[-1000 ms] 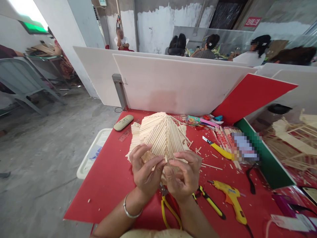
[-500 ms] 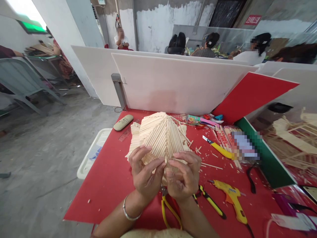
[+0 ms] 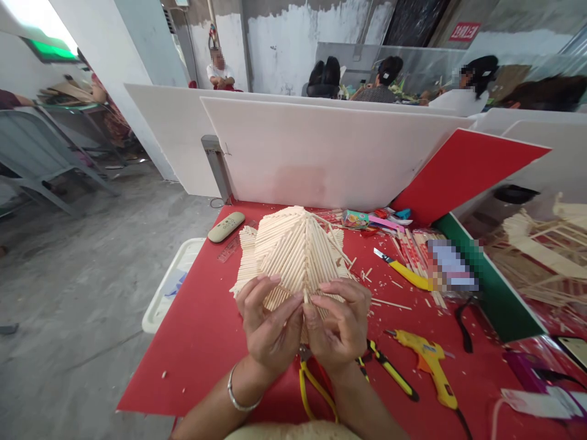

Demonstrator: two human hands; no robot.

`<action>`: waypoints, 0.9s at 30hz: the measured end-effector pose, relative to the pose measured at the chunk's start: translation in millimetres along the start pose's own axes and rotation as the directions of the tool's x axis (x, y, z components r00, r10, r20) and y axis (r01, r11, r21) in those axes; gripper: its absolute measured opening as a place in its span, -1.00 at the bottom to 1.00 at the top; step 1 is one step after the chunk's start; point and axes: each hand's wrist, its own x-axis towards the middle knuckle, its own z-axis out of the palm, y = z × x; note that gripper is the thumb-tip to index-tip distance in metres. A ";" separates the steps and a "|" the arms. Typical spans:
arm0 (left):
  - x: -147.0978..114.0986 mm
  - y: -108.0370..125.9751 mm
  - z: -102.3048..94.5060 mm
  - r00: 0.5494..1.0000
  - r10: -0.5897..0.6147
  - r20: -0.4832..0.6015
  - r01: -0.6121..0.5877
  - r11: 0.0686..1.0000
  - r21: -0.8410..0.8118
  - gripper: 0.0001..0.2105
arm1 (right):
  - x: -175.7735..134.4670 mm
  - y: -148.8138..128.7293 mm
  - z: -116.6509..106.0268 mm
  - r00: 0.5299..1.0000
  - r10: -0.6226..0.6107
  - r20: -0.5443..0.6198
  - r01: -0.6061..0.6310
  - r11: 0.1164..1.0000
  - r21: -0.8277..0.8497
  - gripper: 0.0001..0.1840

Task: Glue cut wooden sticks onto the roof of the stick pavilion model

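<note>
A peaked roof model made of pale wooden sticks [image 3: 290,247] stands on the red tabletop [image 3: 202,342], its sticks slanting down from a ridge that runs toward me. My left hand [image 3: 270,324] pinches the near lower end of that ridge between thumb and forefinger. From the other side, my right hand [image 3: 340,321] closes its thumb and fingertips on the same spot, almost touching the left. The fingers hide the exact stick end between them. Below my wrists lie yellow-handled pliers [image 3: 308,391], partly covered by my right forearm.
Right of my hands lie a black-and-yellow cutter [image 3: 393,371], a yellow glue gun [image 3: 426,360] and a yellow-handled knife [image 3: 406,272]. Stick bundles [image 3: 413,250] and scraps are scattered behind. A glasses case [image 3: 226,227] sits at far left; white boards [image 3: 321,153] wall off the back.
Both hands keep their pinch at the ridge's near end, with the fingertips shifted only slightly. The whole view has moved a little with my head.
</note>
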 end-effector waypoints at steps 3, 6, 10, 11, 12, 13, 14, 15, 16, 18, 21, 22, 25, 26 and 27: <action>-1.0 1.1 0.4 1.000 -0.004 -0.006 0.004 1.000 0.012 -0.75 | -0.6 0.2 0.4 1.000 0.005 -0.009 -0.006 1.000 -0.007 -0.86; -1.3 2.3 0.2 1.000 0.000 -0.004 0.001 1.000 0.027 -0.76 | -2.5 1.5 0.9 1.000 0.014 -0.006 -0.014 1.000 -0.015 -0.86; -1.5 2.9 -0.5 1.000 -0.005 0.007 0.005 1.000 0.030 -0.77 | -5.1 3.8 1.7 1.000 0.013 -0.007 -0.014 1.000 -0.025 -0.88; -1.7 2.8 -0.5 1.000 -0.008 0.007 0.008 1.000 0.021 -0.78 | -5.5 4.2 1.9 1.000 0.013 -0.008 -0.013 1.000 -0.028 -0.89; -2.0 2.7 -0.5 1.000 -0.009 0.006 0.009 1.000 0.010 -0.78 | -5.7 4.4 2.2 1.000 0.012 -0.010 -0.012 0.999 -0.029 -0.89; -2.3 2.4 -0.3 1.000 -0.012 0.005 0.012 1.000 -0.003 -0.78 | -5.8 4.4 2.5 1.000 0.012 -0.011 -0.013 0.999 -0.030 -0.90; -2.6 2.2 -0.1 1.000 -0.015 0.006 0.016 1.000 -0.016 -0.78 | -5.8 4.4 2.7 1.000 0.012 -0.012 -0.012 1.000 -0.028 -0.90; -2.9 1.8 0.1 1.000 -0.018 0.005 0.018 0.999 -0.027 -0.78 | -5.7 4.3 2.9 1.000 0.011 -0.011 -0.011 1.000 -0.026 -0.91; -3.1 1.5 0.2 1.000 -0.022 0.005 0.022 0.999 -0.035 -0.79 | -5.6 4.2 3.1 1.000 0.010 -0.008 -0.010 1.000 -0.026 -0.91; -3.7 1.0 0.3 1.000 -0.028 0.009 0.029 0.999 -0.040 -0.79 | -5.5 4.2 3.4 1.000 0.010 0.001 -0.010 1.000 -0.028 -0.92; -4.8 0.4 0.0 0.999 -0.037 0.022 0.038 0.998 -0.043 -0.80 | -5.6 5.1 3.3 1.000 0.011 0.007 -0.011 0.999 -0.036 -0.92; -5.3 0.3 -0.2 0.999 -0.038 0.026 0.039 0.998 -0.044 -0.80 | -5.7 5.6 3.2 1.000 0.013 0.008 -0.013 0.999 -0.037 -0.92; -6.6 0.2 -0.5 0.999 -0.039 0.035 0.040 0.998 -0.047 -0.78 | -6.4 7.1 3.1 1.000 0.019 0.012 -0.018 0.999 -0.039 -0.90; -7.0 0.1 -0.5 0.999 -0.039 0.038 0.041 0.998 -0.048 -0.77 | -6.7 7.6 3.2 1.000 0.020 0.012 -0.020 0.999 -0.040 -0.89; -7.3 0.0 -0.4 0.999 -0.038 0.039 0.040 0.998 -0.049 -0.77 | -7.1 7.9 3.4 1.000 0.020 0.010 -0.020 0.999 -0.041 -0.88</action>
